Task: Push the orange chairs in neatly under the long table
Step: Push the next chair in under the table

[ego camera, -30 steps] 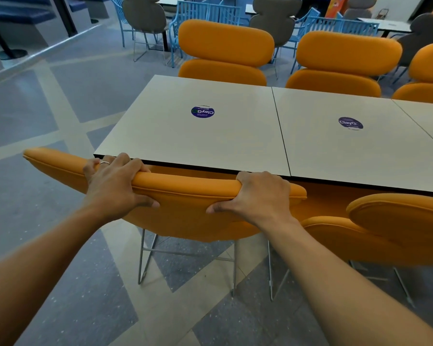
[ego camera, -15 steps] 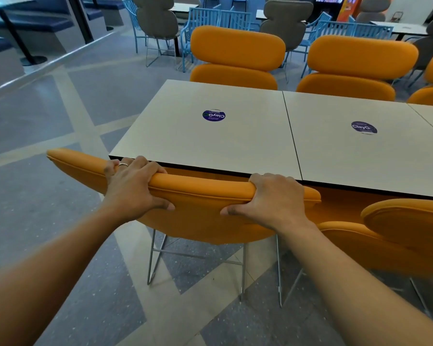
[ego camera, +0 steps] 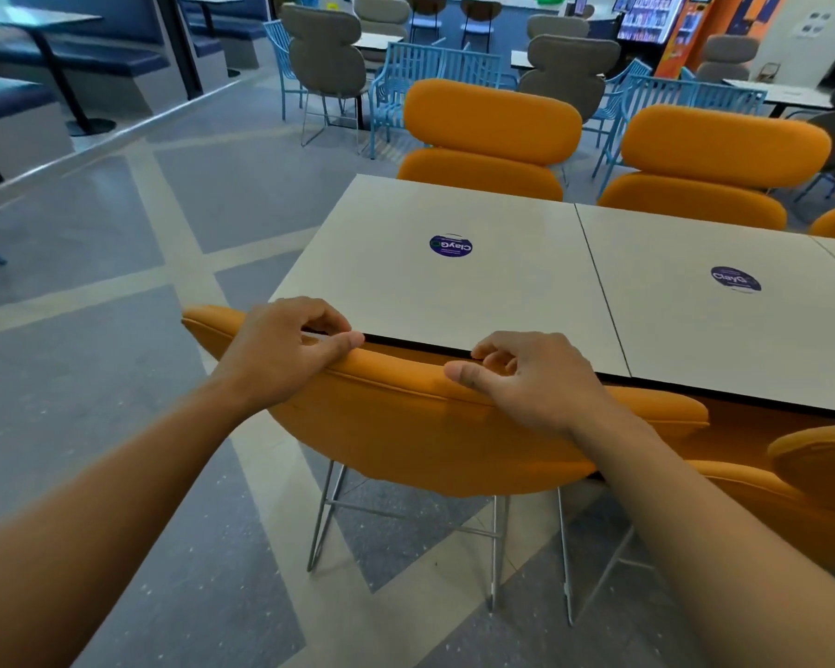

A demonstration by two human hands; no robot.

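Orange chair backrest [ego camera: 435, 426] against long table [ego camera: 454, 291] edge; left hand [ego camera: 285, 351], right hand [ego camera: 531, 378] resting on top, fingers loosely curled, unclamped.

Both forearms outstretched, left hand [ego camera: 280, 351] and right hand [ego camera: 533, 378] palm-down, fingers [ego camera: 490, 351] loosely curled.

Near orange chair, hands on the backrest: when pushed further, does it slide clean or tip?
Probably slides. The orange chair stands on thin metal legs on smooth-looking floor, so it likely glides and feels light. Pushing at the backrest top, where the left hand and right hand rest, could rock it forward if a leg catches. The padded edge may give slightly.
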